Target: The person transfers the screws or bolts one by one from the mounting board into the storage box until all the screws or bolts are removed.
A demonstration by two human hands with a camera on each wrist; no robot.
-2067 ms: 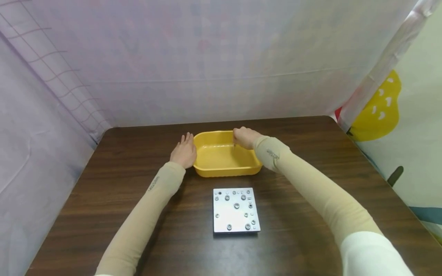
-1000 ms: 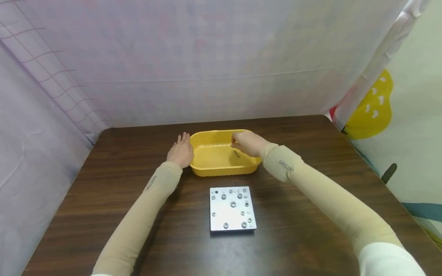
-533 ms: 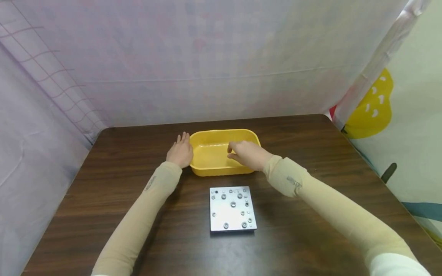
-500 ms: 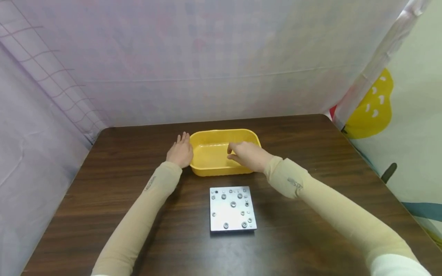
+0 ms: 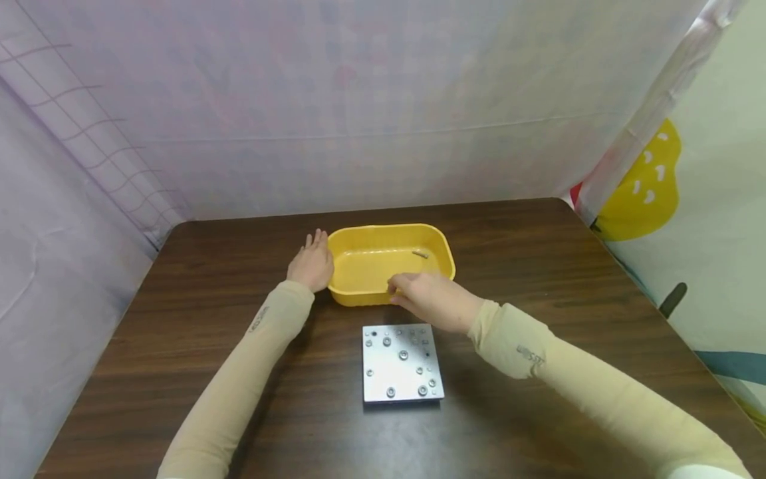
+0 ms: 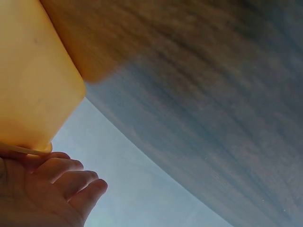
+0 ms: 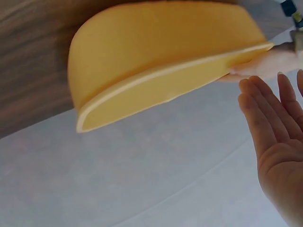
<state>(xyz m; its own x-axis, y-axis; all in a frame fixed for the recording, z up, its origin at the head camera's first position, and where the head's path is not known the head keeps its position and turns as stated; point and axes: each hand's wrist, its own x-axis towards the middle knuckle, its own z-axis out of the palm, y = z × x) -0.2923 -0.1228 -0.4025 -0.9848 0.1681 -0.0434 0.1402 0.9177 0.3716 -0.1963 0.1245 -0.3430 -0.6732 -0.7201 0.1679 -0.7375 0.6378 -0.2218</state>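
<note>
A yellow plastic basin [image 5: 391, 299] stands at the back middle of the table. My left hand [image 5: 310, 266] rests against its left side with straight fingers, and the left wrist view has those fingers [image 6: 71, 182] by the rim. Over the near right rim hovers my right hand [image 5: 433, 299], seen in the right wrist view with extended fingers [image 7: 258, 113] and nothing visible between them. One small screw [image 5: 421, 254] lies on the basin floor, at the back right. Just below my right hand, a square silver metal plate [image 5: 391, 364] lies flat, fitted with several socket-head screws.
The dark wood-grain table [image 5: 269, 412] reaches to a pale patterned curtain [image 5: 359, 120] behind the basin. More cloth hangs along the left side. At the right edge, a dark rod-like thing [image 5: 673, 299] sticks up.
My right hand has come from inside the basin toward me, over its near rim. The screw, below my fingers a second ago, now lies farther back and right. My left hand has stayed put.
</note>
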